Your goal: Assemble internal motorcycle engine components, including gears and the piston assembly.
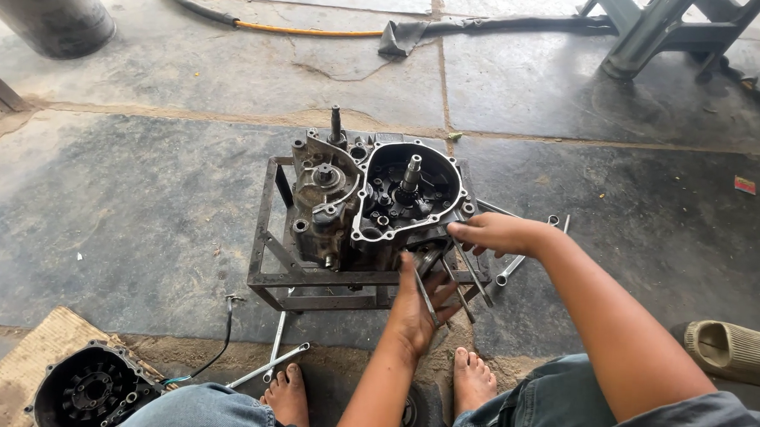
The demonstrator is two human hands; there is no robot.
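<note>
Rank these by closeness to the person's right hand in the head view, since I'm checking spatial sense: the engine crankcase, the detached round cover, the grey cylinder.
From the right hand:
1. Engine crankcase, on the metal frame just left of the hand, touching it.
2. Detached round cover, bottom left on the mat.
3. Grey cylinder, top left corner on the floor.

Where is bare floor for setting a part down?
Bare stone lies left of the metal stand and right of it, toward the sandal. Crowded: around the engine case, both hands, and the tools by the feet.
</note>
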